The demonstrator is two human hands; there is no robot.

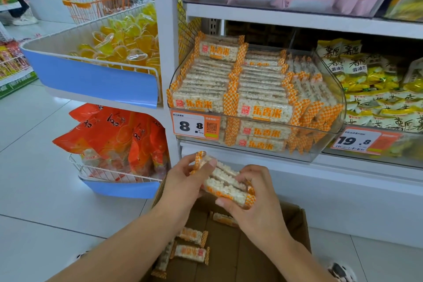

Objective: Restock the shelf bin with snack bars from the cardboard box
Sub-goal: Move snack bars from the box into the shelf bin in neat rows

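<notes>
From my head camera I look down on both of my hands, which share a small stack of snack bars (225, 183) held in the air. My left hand (185, 181) curls its fingers and thumb around the far, upper end of the stack, pinching the orange checked wrapper edge; my right hand (254, 199) wraps the near, lower end, thumb underneath and fingers over the top. I judge I hold them at both ends so the loose bars square up into one tidy bundle before they go onto the shelf.

The bars are pale puffed-rice slabs in clear wrappers with orange checked ends and orange lettering. How many are in the stack I cannot tell.

Straight above and beyond my hands sits the clear shelf bin (329, 130), already packed with rows of the same bars lying flat, with little room left that I can see. A price tag (195, 126) hangs on its front, above my left hand.

Below my wrists the cardboard box (295, 224) stands open on the floor, with a few loose bars (192, 253) lying on its bottom under my left forearm.
</notes>
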